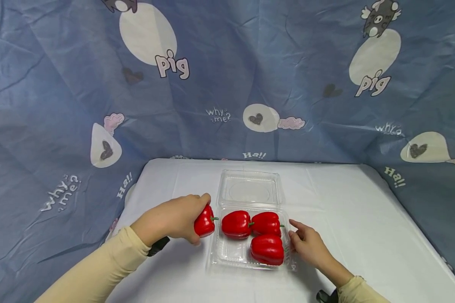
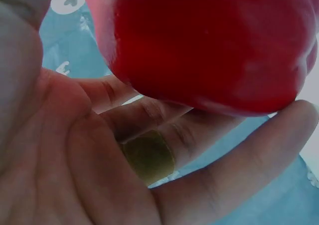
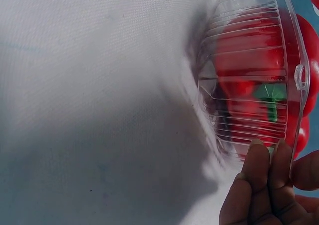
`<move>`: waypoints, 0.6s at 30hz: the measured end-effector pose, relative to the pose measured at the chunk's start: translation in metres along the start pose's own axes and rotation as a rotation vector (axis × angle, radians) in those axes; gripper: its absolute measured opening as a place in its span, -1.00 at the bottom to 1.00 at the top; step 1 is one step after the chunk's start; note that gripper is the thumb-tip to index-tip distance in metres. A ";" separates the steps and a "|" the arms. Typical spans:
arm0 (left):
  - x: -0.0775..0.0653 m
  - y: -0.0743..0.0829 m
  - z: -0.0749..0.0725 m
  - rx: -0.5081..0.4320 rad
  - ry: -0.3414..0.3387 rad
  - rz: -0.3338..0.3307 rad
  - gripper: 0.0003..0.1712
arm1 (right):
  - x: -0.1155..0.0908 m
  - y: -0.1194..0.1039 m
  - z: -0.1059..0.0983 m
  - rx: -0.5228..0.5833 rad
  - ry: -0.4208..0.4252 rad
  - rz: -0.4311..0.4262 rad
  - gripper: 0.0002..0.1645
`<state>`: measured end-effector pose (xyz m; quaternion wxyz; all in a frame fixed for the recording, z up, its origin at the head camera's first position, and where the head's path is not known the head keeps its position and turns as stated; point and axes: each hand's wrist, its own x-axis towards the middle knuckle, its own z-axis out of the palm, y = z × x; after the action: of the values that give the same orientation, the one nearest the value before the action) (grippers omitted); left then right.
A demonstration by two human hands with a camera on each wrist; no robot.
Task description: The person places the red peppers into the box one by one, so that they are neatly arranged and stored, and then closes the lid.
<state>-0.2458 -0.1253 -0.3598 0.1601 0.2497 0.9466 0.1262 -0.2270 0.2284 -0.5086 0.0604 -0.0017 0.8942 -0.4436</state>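
My left hand (image 1: 177, 215) grips a red bell pepper (image 1: 204, 223) with a green stem, held just beyond the left side of a clear plastic clamshell box (image 1: 230, 253). In the left wrist view the fingers curl beneath the glossy pepper (image 2: 204, 45). The box lies unfolded, its lid (image 1: 250, 191) tilted back toward the far side. Inside are a left pepper (image 1: 235, 225), a back right one (image 1: 265, 223) and a front right one (image 1: 267, 249). At the right edge my right hand (image 1: 311, 247) pinches the rim, fingers (image 3: 256, 162) against the ribbed outer wall and thumb across the edge.
A white cloth (image 1: 349, 223) covers the table under the box. Behind and beside it hangs a blue printed curtain (image 1: 220, 84) with pig drawings and lettering. A dark wrist strap (image 1: 158, 246) shows below the left sleeve (image 1: 110, 261).
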 end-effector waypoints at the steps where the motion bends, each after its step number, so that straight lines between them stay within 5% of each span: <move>1: 0.003 0.004 -0.001 0.014 -0.002 0.007 -0.14 | 0.000 0.000 0.000 0.001 0.001 0.001 -0.48; 11: 0.032 0.036 0.018 0.136 -0.007 0.119 -0.14 | 0.001 0.003 0.000 0.005 0.005 -0.004 -0.49; 18: 0.046 0.047 0.039 0.137 -0.034 0.151 -0.20 | 0.001 0.001 0.000 -0.006 0.009 -0.005 -0.48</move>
<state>-0.2486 -0.0557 -0.3918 0.1488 0.3330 0.9286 0.0684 -0.2283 0.2292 -0.5097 0.0552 -0.0020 0.8957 -0.4411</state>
